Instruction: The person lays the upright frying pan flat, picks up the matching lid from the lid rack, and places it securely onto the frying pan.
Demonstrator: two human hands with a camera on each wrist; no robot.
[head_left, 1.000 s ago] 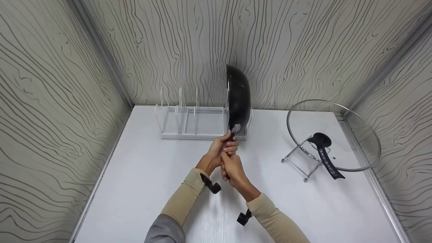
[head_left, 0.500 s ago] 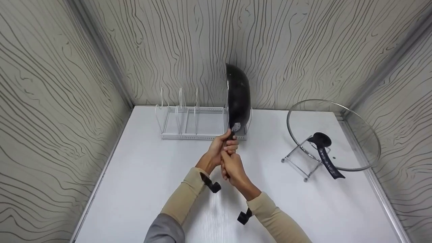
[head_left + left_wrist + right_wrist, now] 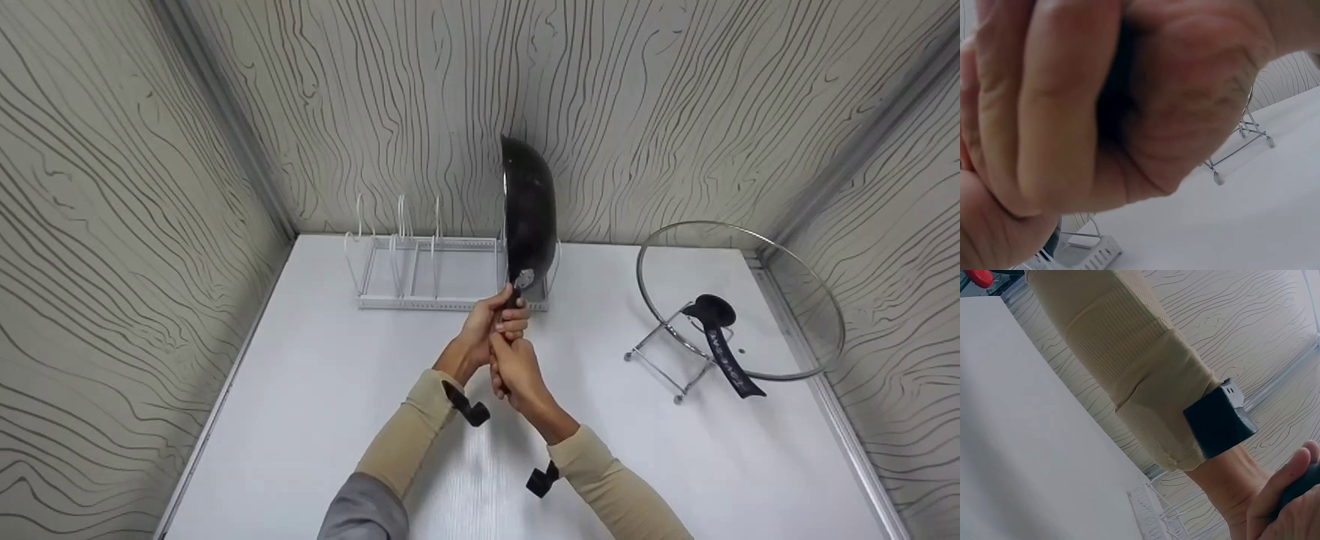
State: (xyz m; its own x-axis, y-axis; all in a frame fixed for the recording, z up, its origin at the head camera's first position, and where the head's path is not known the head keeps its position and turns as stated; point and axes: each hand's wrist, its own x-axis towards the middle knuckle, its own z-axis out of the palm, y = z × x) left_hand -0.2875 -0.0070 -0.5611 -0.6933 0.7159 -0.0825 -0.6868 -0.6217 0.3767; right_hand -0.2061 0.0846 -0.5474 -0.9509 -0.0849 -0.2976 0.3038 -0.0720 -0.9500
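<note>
A black frying pan (image 3: 531, 214) stands on its edge at the right end of the white wire rack (image 3: 454, 304), its rounded underside facing right. My left hand (image 3: 484, 326) grips the handle close to the pan's body, thumb along the top. Just below it, my right hand (image 3: 517, 367) is wrapped round the rear of the same handle. Curled fingers (image 3: 1058, 107) fill much of the left wrist view, with the dark handle (image 3: 1117, 84) inside them. In the right wrist view a handle (image 3: 1300, 486) shows between fingers at the lower right.
On the right, a large glass lid (image 3: 795, 300) with a metal rim leans on a small chrome stand (image 3: 667, 360). A black knob-shaped piece with a lettered handle (image 3: 731, 360) overlaps the lid. Patterned walls (image 3: 420, 90) enclose the white table (image 3: 315, 420) at the back and sides.
The frying pan has risen slightly, its upper rim now a little higher against the back wall. Both hands keep their grip and have shifted up slightly with it.
</note>
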